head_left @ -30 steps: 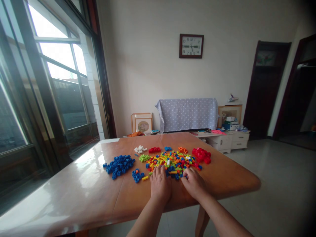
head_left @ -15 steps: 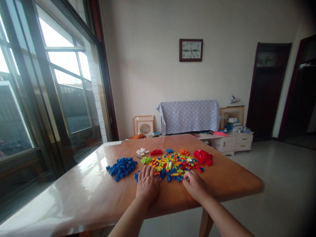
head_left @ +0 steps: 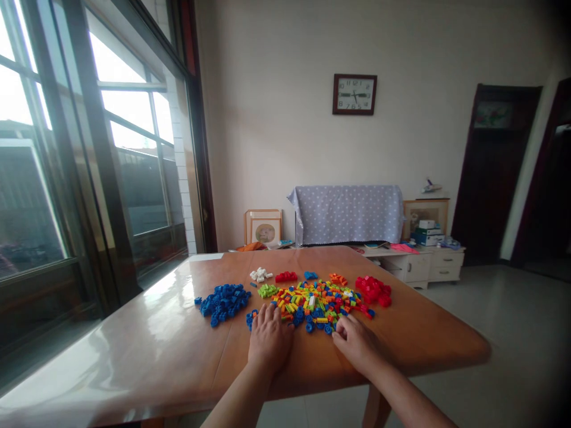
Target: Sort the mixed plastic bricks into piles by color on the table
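My left hand lies palm down at the near left edge of a mixed pile of toy building bricks, its fingers stretched out. A few blue bricks show beside its fingertips. At the pile's near right edge rests my right hand, fingers curled in; whatever they may hold is hidden. Left of the mixed pile is a heap of blue bricks, and to the right a heap of red bricks. Small groups of green, white, red, blue and orange bricks sit behind.
Everything lies on a glossy wooden table with a rounded right corner. Beyond it stand a low white cabinet and a cloth-covered object. A large window is at the left; a clock hangs on the wall.
The view has turned slightly left and up, so the scene sits a little further right and lower. Both hands stay near the same spots by the mixed pile.
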